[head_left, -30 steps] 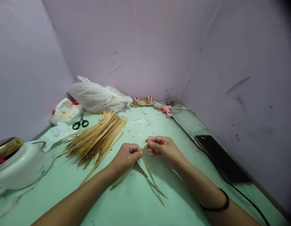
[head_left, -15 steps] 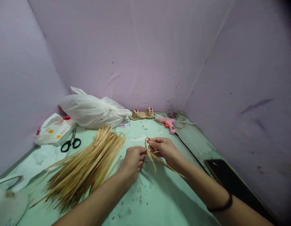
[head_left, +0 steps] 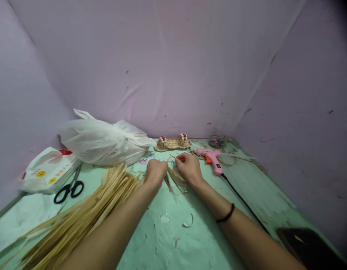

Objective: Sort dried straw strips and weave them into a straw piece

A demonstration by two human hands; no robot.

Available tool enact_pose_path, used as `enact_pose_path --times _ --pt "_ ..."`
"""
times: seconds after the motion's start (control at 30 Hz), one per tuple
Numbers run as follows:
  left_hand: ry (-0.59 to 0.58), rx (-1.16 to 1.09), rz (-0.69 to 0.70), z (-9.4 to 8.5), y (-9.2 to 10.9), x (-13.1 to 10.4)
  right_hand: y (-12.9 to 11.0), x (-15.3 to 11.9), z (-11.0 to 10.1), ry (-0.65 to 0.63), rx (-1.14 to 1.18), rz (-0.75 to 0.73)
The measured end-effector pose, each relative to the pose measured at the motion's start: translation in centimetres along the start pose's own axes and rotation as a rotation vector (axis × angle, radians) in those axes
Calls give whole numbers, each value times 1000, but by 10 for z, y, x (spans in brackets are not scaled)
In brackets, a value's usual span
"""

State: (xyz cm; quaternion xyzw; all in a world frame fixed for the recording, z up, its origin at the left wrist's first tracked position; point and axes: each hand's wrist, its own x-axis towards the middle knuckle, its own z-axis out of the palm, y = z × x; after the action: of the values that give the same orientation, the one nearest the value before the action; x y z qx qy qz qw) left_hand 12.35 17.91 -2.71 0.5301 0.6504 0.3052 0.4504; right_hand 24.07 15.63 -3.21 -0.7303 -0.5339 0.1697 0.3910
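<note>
My left hand [head_left: 156, 173] is closed, its fingertips pinching a dry straw strip [head_left: 176, 175]. Close beside it on the right, my right hand [head_left: 189, 168] pinches the same strip between thumb and fingers. A small curved loop of the strip arches between the two hands, and loose tails hang below them over the table. Near my left forearm lies a bundle of dry straw strips [head_left: 97, 204]. Just beyond the hands sits a woven straw piece [head_left: 173, 144] decorated with red and white beads.
A pink glue gun [head_left: 211, 156] with a black cord rests at right. Black-handled scissors [head_left: 69, 190], a white box [head_left: 51, 170] and a tied white plastic bag [head_left: 106, 138] are at left. A dark phone-like slab [head_left: 308, 247] lies at lower right. Paper scraps [head_left: 188, 221] dot the green tabletop [head_left: 198, 242].
The view has shifted forward and down. The strip's loop stood upright between my hands; now it is a flatter arch, and both hands sit farther toward the back wall.
</note>
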Motion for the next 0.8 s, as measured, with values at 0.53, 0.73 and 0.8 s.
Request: enact_pose_path --times 0.53,0.73,0.8 --pt "-4 417 144 4 5 -10 -8 -6 -7 -141 -345 -132" --pt "17 664 305 7 2 -31 -5 -1 -15 -308 -390 -303" --pt "37 768 354 7 1 -36 -8 1 -19 -346 -421 -370"
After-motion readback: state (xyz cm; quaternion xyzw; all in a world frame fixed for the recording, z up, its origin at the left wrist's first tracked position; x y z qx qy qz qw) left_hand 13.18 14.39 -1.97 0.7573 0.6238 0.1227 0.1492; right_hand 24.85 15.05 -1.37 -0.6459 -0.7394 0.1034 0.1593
